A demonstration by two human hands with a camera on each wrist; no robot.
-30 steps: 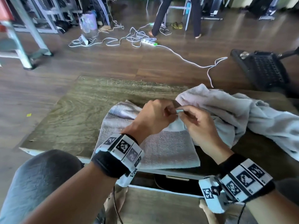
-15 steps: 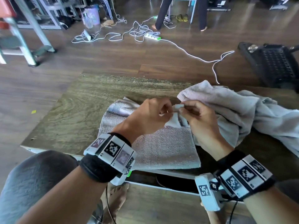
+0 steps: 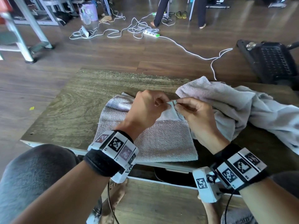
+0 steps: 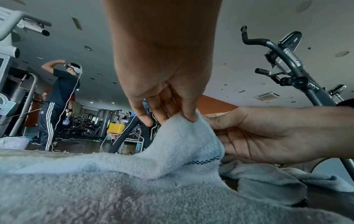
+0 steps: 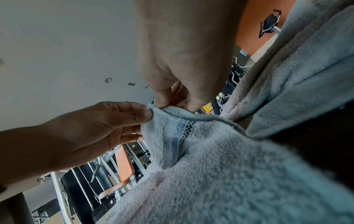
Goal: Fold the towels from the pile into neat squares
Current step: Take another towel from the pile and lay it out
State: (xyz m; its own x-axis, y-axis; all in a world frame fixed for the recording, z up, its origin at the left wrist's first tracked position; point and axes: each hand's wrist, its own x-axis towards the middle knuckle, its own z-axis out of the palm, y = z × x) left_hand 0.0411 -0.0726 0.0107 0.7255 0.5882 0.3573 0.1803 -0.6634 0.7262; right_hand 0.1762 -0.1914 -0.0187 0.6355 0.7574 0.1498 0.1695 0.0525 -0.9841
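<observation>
A low wooden table with a weathered grey-brown grain carries everything. Across its right side sprawls the pile of crumpled pale grey terry towels, its near edge just beside the towel in hand and bunched in loose ridges.

Left of the pile, near the table's front edge, lies the pale grey terry towel with a dark checkered border stripe, folded into a flat rectangle (its front edge overhangs the table a little). The stripe shows along the far left part. The towel's far right corner is raised off the flat layer into a small peak, the stripe running down its flank.

Both hands meet at that peak. The left hand pinches the corner from above between thumb and fingertips, the other fingers loosely curled. The right hand pinches the same corner from the opposite side, thumb and forefinger nipped on the hem.

On the brown plank floor beyond the table trails a white power strip with tangled cable.
</observation>
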